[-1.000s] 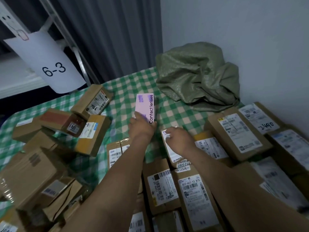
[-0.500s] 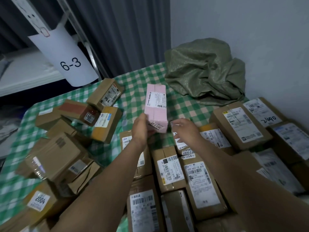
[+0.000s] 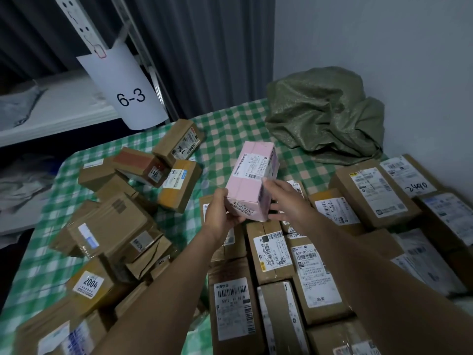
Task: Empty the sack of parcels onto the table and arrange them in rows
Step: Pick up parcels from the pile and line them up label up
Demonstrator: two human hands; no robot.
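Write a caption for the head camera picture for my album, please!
Left hand and right hand hold a pink box by rows of brown parcels, green sack crumpled behind.

Both bare forearms are pointing forward and inward, meeting near the middle of the view. The left hand [image 3: 222, 213] is gripping the near lower corner of a box [image 3: 252, 175], its fingers curling under the near end. The right hand [image 3: 284, 198] is holding the box's right side, thumb lying on the top edge, fingers [image 3: 277, 216] spreading along the side beneath. Both wrists are sitting roughly in line with the forearms.
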